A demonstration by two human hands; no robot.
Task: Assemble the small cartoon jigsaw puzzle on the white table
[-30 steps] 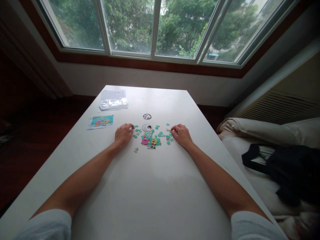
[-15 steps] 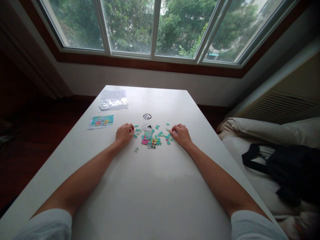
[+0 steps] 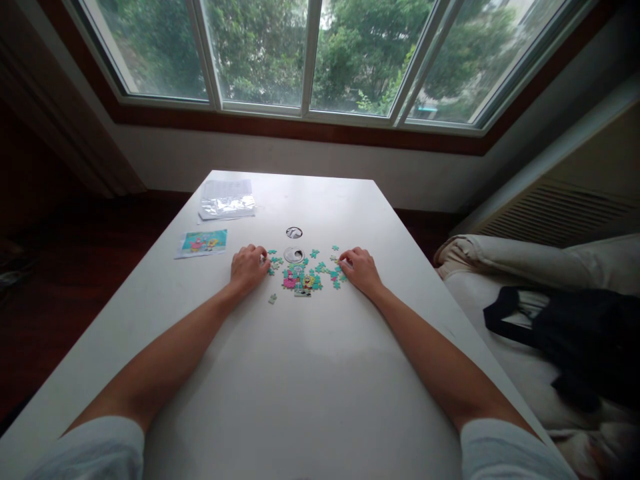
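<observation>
A partly joined jigsaw puzzle [image 3: 303,281] with pink and yellow cartoon figures lies on the white table [image 3: 305,373]. Left of it, my left hand [image 3: 249,269] rests with curled fingers beside a few loose teal pieces [image 3: 274,261]. Its fingertips are drawn together, and what they hold is too small to make out. On the other side my right hand [image 3: 361,269] has bent fingers at the edge of a cluster of loose puzzle pieces [image 3: 334,273]. Thumb and fingertips are close together there; anything between them is unclear. A single pale piece [image 3: 273,299] lies nearer to me.
Behind the puzzle lie a round silvery lid-like thing [image 3: 294,255] and a smaller dark-rimmed disc [image 3: 294,233]. A picture card [image 3: 204,243] and a clear plastic bag with papers [image 3: 227,199] are at the left. Right of the table, dark clothing [image 3: 575,333] lies on a pale sofa [image 3: 470,300].
My left hand has shifted very slightly toward the pieces beside it. My right fingertips have moved a little at the cluster's edge. The joined puzzle looks the same.
</observation>
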